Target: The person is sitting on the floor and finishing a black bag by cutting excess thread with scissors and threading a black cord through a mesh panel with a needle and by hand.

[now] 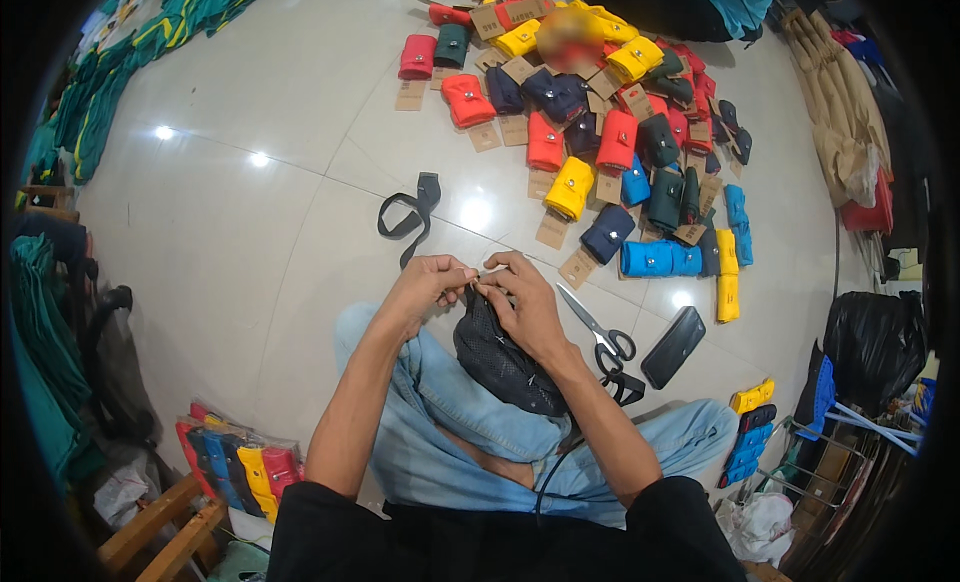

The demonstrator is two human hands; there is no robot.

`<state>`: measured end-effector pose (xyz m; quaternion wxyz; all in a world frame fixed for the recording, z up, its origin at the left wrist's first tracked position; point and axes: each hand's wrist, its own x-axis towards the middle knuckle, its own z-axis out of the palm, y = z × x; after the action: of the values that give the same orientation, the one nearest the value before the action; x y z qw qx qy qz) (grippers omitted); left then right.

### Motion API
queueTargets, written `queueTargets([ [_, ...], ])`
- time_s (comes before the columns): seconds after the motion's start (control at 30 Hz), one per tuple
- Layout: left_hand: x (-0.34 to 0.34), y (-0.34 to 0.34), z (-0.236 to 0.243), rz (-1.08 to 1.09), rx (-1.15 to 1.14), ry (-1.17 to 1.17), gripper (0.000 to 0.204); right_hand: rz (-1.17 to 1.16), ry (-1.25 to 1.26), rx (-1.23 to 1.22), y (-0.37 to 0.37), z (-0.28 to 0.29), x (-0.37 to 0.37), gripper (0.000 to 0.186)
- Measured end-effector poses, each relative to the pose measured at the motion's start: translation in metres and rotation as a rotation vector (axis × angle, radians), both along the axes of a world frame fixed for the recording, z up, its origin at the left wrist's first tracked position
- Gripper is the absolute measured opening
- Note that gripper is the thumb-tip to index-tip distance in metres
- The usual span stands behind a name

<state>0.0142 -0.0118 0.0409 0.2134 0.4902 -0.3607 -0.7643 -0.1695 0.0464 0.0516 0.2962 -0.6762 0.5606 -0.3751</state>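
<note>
Over my crossed legs lies a black waist bag (505, 362) with a textured, mesh-like face. My left hand (432, 287) pinches the tip of its upper end between thumb and finger. Right beside it, my right hand (522, 302) has its fingers closed on the same end, its palm over the bag's upper edge. The small part between the fingertips is too tiny to make out. Grey-bladed scissors (602, 334) rest on the floor right of my right wrist, next to a black phone (673, 347). Beyond my left hand lies a loose black strap (405, 222).
A heap of rolled pouches (620, 139) in red, yellow, blue and dark colours, with cardboard tags, spreads over the tiled floor ahead. Packed pouches (245, 467) lie at the lower left, others (752, 432) by my right knee. Green garments (130, 82) hang along the left.
</note>
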Motion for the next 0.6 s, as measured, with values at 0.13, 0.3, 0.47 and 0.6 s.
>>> queueTargets([
  [0.13, 0.005, -0.002, -0.002, -0.104, -0.059, -0.070, 0.017, 0.146, 0.077, -0.113, -0.005, 0.003, -0.010, 0.014],
  [0.3, 0.004, -0.001, 0.000, -0.147, -0.174, -0.112, 0.016, 0.203, -0.003, -0.014, -0.009, -0.001, -0.023, 0.015],
  [0.47, -0.009, 0.010, -0.001, -0.086, -0.714, -0.216, 0.014, 0.035, -0.300, 0.365, -0.004, -0.011, -0.023, 0.011],
  [0.6, -0.011, 0.010, -0.004, -0.057, -0.989, -0.282, 0.012, 0.016, -0.424, 0.504, -0.005, -0.010, -0.019, 0.013],
])
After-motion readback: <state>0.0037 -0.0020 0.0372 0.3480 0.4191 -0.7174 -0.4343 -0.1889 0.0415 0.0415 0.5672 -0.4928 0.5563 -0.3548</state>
